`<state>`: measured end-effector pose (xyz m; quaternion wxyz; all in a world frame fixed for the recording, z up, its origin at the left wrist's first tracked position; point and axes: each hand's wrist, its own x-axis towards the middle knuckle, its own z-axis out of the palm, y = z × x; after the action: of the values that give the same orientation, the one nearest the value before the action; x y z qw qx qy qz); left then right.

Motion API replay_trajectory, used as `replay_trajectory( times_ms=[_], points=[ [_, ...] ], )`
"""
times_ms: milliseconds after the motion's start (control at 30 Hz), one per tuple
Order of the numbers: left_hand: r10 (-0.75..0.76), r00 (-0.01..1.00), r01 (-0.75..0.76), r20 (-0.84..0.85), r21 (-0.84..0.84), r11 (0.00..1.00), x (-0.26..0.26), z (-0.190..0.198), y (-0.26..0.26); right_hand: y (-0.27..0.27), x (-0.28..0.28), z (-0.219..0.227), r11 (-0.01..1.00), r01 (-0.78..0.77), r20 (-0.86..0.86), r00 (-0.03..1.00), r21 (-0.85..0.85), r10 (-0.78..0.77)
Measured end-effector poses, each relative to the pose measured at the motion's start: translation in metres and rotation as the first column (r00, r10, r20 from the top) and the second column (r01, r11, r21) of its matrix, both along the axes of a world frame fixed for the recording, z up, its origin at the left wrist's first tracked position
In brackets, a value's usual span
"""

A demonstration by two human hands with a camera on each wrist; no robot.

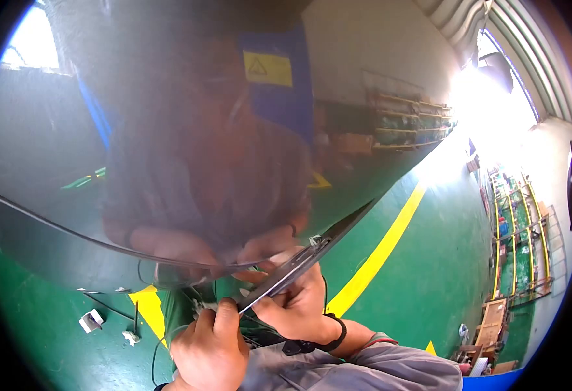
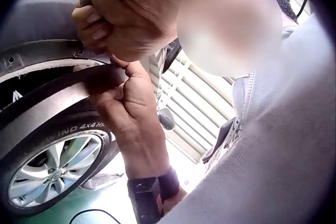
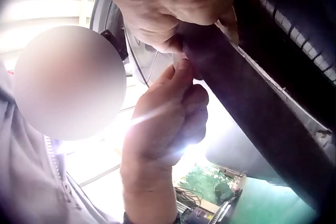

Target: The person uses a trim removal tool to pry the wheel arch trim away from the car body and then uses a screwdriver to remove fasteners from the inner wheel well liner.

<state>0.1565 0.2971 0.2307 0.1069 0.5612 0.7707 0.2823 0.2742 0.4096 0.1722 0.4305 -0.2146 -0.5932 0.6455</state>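
Observation:
A long, dark, curved wheel arch trim (image 1: 293, 268) runs along the lower edge of a glossy grey car body (image 1: 188, 150). At its near end, my left hand (image 1: 211, 352) pinches the tip between thumb and curled fingers. My right hand (image 1: 302, 303) grips the same strip slightly farther along, its fingers curled around the underside. In the left wrist view the trim (image 2: 58, 98) hangs apart from the fender edge (image 2: 44, 56), where small holes show. Both hands meet closely at the trim's end in the right wrist view, with the left hand (image 3: 168, 113) below.
Behind the trim stands a tyre (image 2: 79, 128) with a silver alloy wheel (image 2: 55, 170). Small white pieces (image 1: 91, 320) and a thin cable lie on the green floor (image 1: 403, 260), which has yellow lines. Shelving racks (image 1: 520, 234) and wooden boards (image 1: 491, 322) stand at the right.

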Motion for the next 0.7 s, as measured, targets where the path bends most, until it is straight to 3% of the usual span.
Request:
replay_trajectory(
  times_ms=[33, 67, 233, 267, 300, 367, 433, 467, 500, 567, 633, 700],
  points=[
    [0.013, 1.0, -0.013, 0.013, 0.028, 1.0, 0.003, -0.001, 0.001, -0.001, 0.002, 0.001, 0.999, -0.011, -0.14, 0.99, -0.031, 0.006],
    [0.005, 1.0, -0.005, 0.007, 0.029, 1.0, 0.005, -0.003, 0.001, -0.002, 0.002, 0.008, 0.995, 0.016, -0.095, 0.995, -0.097, -0.026],
    [0.139, 0.99, -0.141, 0.033, 0.064, 0.988, 0.002, -0.012, -0.011, 0.002, -0.005, 0.006, 1.0, 0.006, -0.056, 0.998, -0.015, -0.007],
    [0.178, 0.976, -0.14, 0.124, -0.263, 0.954, 0.0, -0.008, -0.018, 0.002, -0.005, 0.007, 1.0, 0.014, -0.048, 0.999, -0.013, -0.015],
    [0.183, 0.975, -0.146, 0.123, -0.261, 0.954, -0.002, -0.015, -0.021, 0.002, -0.005, 0.007, 1.0, 0.022, -0.037, 0.999, -0.011, -0.022],
    [0.093, 0.983, -0.116, 0.16, 0.141, 0.983, -0.005, -0.04, -0.022, 0.005, -0.008, 0.008, 1.0, 0.014, -0.059, 0.998, 0.017, -0.013],
    [0.087, 0.978, -0.13, 0.188, 0.232, 0.964, -0.005, -0.048, -0.014, 0.004, -0.007, 0.012, 0.995, 0.023, -0.015, 1.0, -0.097, -0.025],
    [0.075, 0.974, -0.142, 0.216, 0.315, 0.938, -0.005, -0.051, -0.01, 0.007, -0.006, 0.007, 0.998, 0.055, 0.022, 0.998, -0.016, -0.054],
    [0.073, 0.973, -0.142, 0.219, 0.321, 0.936, -0.003, -0.051, -0.008, 0.008, -0.004, 0.007, 0.998, 0.055, 0.024, 0.998, -0.009, -0.054],
    [-0.014, 0.907, -0.098, 0.421, 0.243, 0.965, 0.001, -0.052, -0.003, 0.012, 0.002, 0.006, 0.997, 0.001, -0.005, 1.0, -0.08, -0.001],
    [-0.031, 0.907, -0.097, 0.419, 0.281, 0.955, 0.005, -0.057, -0.002, 0.019, 0.008, 0.005, 0.999, -0.008, 0.031, 0.999, -0.044, 0.009],
    [-0.046, 0.909, -0.09, 0.413, 0.305, 0.948, 0.006, -0.059, -0.005, 0.026, 0.012, 0.014, 0.985, -0.045, -0.168, 0.986, -0.168, 0.016]
  ],
)
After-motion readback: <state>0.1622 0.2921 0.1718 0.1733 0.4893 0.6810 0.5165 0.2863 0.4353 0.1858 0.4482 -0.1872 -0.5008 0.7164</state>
